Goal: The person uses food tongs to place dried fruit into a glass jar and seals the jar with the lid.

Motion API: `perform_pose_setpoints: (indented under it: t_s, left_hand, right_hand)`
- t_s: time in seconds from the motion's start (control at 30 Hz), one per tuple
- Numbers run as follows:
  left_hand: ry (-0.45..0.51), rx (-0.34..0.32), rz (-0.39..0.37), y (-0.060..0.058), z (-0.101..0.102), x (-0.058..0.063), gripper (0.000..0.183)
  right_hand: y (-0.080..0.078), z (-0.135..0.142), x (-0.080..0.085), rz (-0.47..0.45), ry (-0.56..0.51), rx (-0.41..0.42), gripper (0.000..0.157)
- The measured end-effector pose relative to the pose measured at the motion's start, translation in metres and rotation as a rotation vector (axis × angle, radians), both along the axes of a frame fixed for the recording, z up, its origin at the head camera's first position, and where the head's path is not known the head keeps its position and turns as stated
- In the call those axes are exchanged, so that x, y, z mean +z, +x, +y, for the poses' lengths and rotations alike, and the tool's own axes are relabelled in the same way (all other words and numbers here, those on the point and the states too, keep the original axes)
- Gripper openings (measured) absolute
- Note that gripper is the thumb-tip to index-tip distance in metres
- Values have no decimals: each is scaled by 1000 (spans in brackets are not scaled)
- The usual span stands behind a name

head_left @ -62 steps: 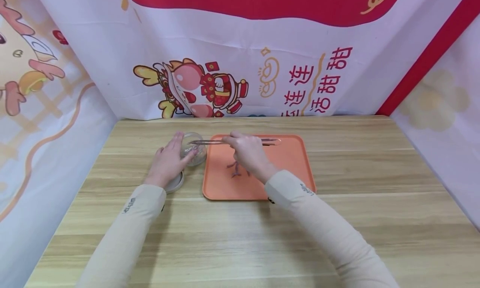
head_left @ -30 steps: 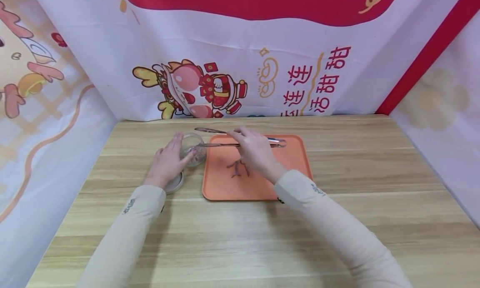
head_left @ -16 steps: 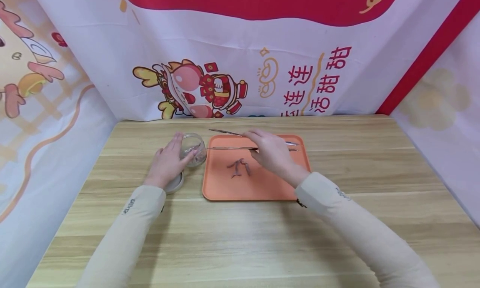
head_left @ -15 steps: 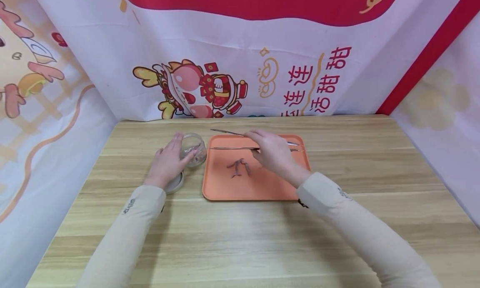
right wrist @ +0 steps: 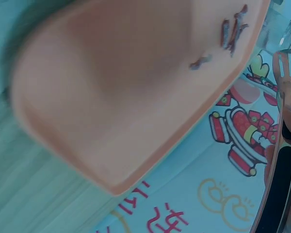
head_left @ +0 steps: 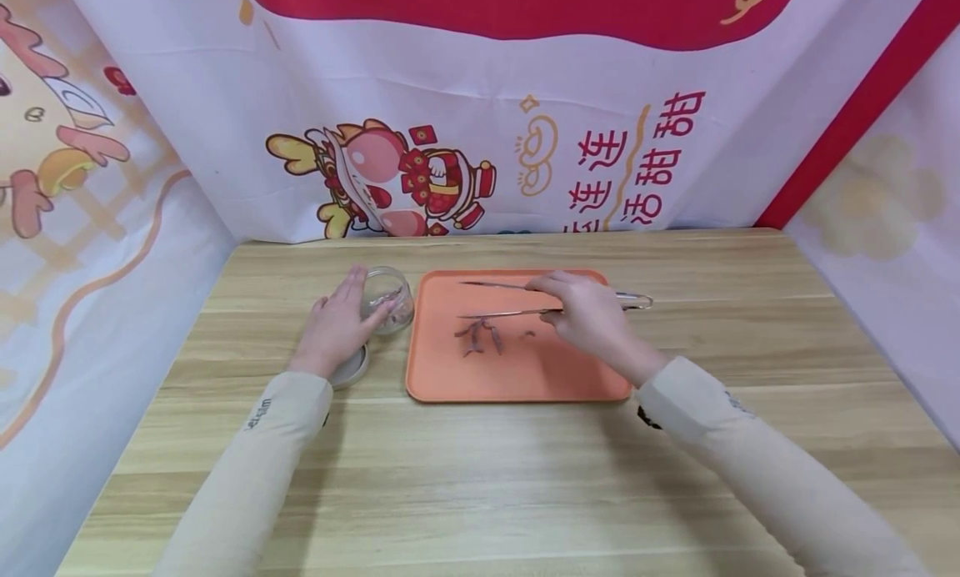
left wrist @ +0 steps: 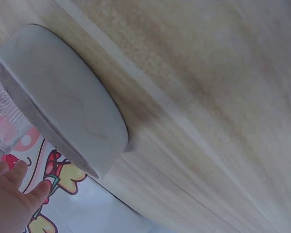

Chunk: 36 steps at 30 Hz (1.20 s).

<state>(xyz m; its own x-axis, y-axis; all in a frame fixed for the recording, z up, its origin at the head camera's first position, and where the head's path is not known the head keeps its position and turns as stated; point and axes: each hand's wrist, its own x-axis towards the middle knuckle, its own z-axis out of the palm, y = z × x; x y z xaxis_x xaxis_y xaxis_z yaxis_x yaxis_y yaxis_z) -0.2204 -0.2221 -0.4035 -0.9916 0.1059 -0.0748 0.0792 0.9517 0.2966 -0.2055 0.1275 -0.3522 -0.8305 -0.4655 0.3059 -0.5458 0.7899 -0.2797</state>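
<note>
Holding a clear jar (head_left: 406,312) at the left of the frame with the left hand (head_left: 335,323), with fingers and thumb around it, just above a round lid (head_left: 355,366). Gripping spread-apart tongs (right wrist: 279,189) with the right hand (head_left: 588,314), right of the middle. With thin dark strips (head_left: 476,338) mid-frame on the orange tray (head_left: 450,380).

shiny metal tongs (right wrist: 279,179), glossy jar (head_left: 401,312), smooth tray (head_left: 517,373), wood-grained table (head_left: 480,485)

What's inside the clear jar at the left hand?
Some thin brownish pieces show inside the clear jar, too small to count. The left hand covers part of its left side and front, so whatever lies behind it cannot be seen.
</note>
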Motion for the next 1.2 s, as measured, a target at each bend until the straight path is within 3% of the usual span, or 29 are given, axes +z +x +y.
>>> perform_pose_setpoints:
  t_s: [0.3,0.77,1.2]
  left_hand:
    - [11,-2,4,0,0,-1,90]
    - [11,-8,7,0,1,0,90]
    - [10,-5,9,1,0,0,89]
  right_hand:
    - [2,26,-11,-76,39,-27,38]
    - [3,55,-24,-110,69,-29,34]
    - [5,69,-31,-65,99,-51,35]
